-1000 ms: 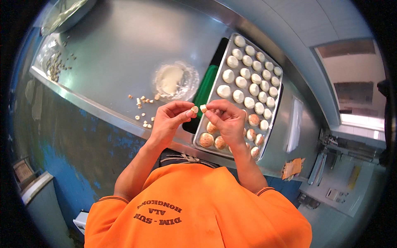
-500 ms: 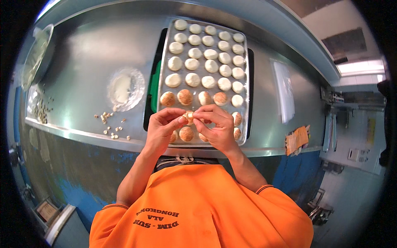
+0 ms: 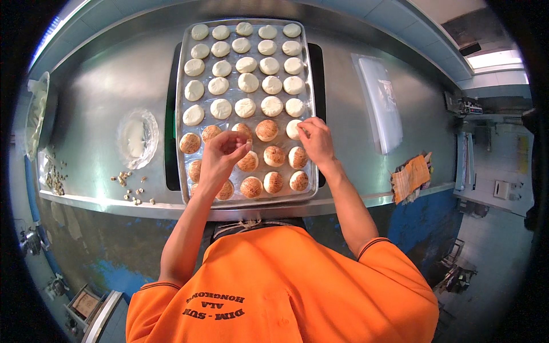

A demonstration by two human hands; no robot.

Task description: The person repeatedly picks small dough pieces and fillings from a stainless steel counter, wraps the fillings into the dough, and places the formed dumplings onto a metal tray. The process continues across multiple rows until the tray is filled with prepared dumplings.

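Note:
A metal tray holds rows of round buns. The far rows are plain white, such as this white bun; the near ones have speckled brown tops, like this browned bun. My left hand hovers over the browned rows, thumb and fingertips pinched together; what is between them, if anything, is too small to tell. At the tray's right side, my right hand has its fingertips pinched at the edge of a pale bun. Anything in that pinch is hidden. My hands partly cover some browned buns.
Left of the tray stands a clear plastic-lined bowl with white contents. Several small cream pieces lie near the steel table's front edge. Stacked clear plastic sheets lie to the right, with a folded orange cloth nearer the edge.
My hands were together, holding a small cream-coloured piece over the tray. They have parted, the right moving to the pale bun at the right side. The view has shifted, showing the tray farther left.

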